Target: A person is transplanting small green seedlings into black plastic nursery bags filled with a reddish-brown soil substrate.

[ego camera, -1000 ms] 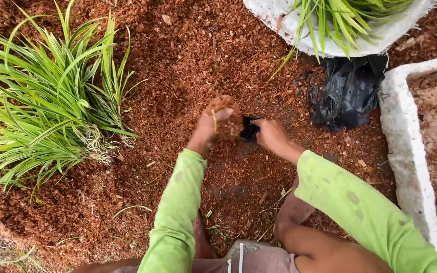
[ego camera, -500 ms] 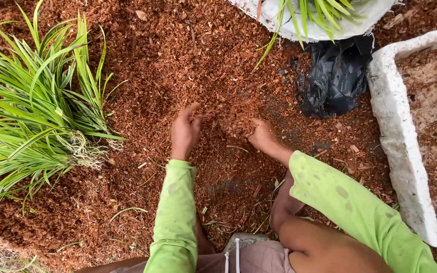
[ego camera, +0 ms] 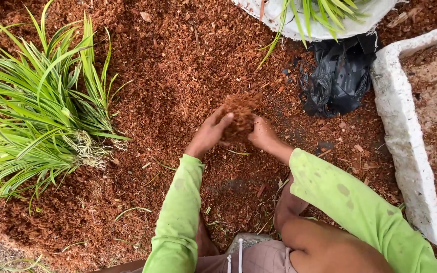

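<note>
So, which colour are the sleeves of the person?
Bright lime green sleeves, with a few darker stains, in the head view.

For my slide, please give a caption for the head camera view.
Left hand and right hand lift a scoop of reddish-brown mulch beside uprooted grass plants.

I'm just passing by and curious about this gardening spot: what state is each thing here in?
Left hand: cupped against the scoop.
Right hand: cupped on its other side.
Scoop of reddish-brown coconut husk: lifted between both hands.
Bundle of green grass-like plants: uprooted, lying on the husk.
Black plastic bag: crumpled, empty-looking.
White foam box: open, holding husk.
</note>
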